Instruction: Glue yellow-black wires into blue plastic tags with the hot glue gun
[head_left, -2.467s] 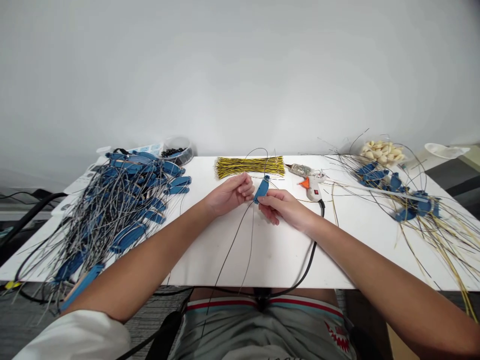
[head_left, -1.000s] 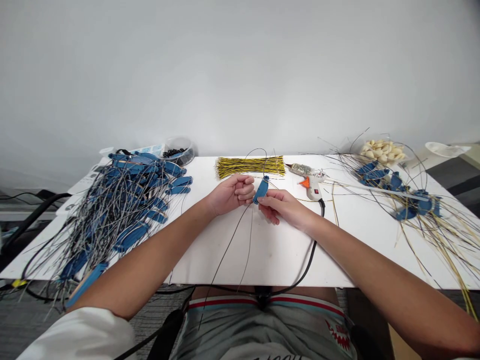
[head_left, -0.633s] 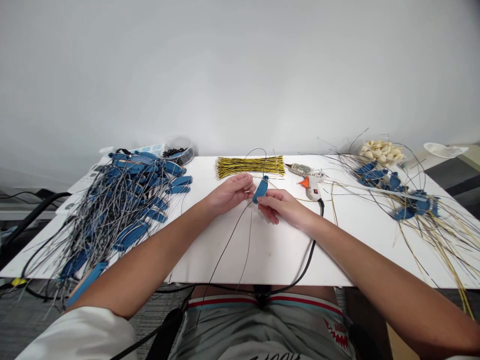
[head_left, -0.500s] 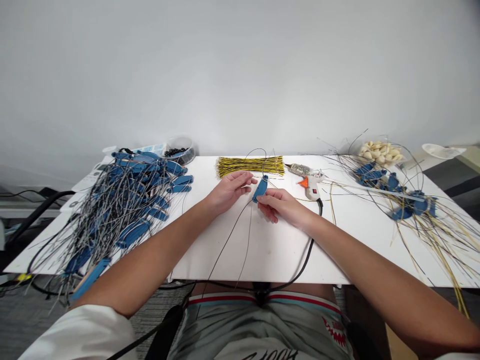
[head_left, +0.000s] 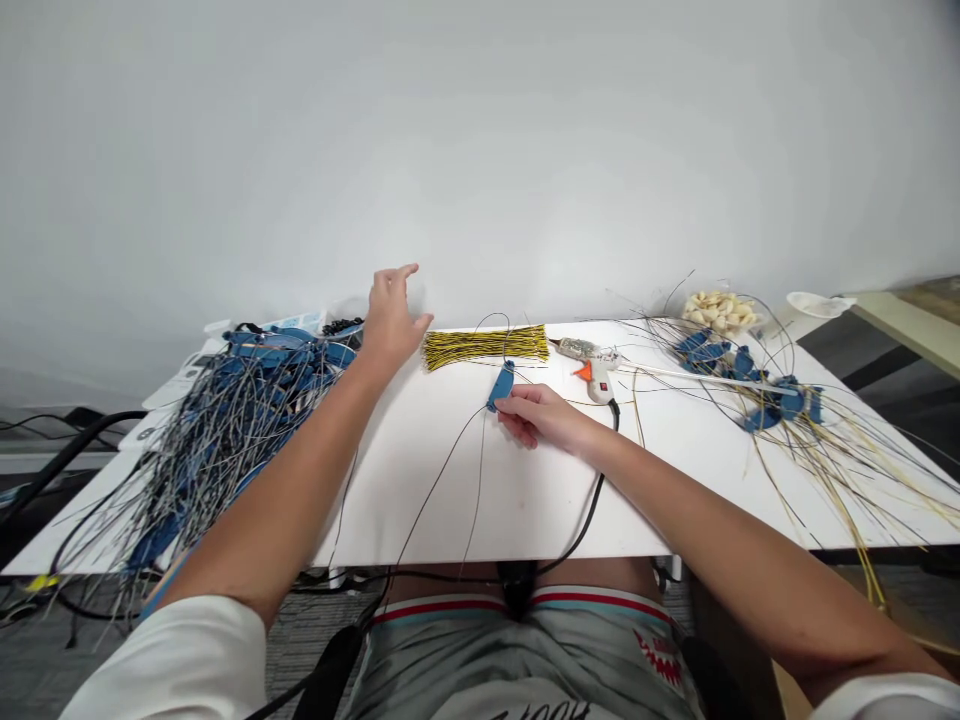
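A slim blue piece (head_left: 500,386), trailing thin dark wires (head_left: 455,445), is pinched in the right hand (head_left: 536,414) above the middle of the white table (head_left: 540,520). The left hand (head_left: 391,318), thumb and forefinger wide apart, is before the plain pale wall (head_left: 480,150).

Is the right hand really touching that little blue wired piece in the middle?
Touching: the head view shows the right hand gripping the blue wired piece at its lower end, thumb against it.

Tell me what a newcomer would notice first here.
A big tangle of grey wires and blue pieces sprawls across the left of the white table. In the middle, the right hand pinches a small blue piece, with a bright yellow-and-black wire bundle lying beyond it.
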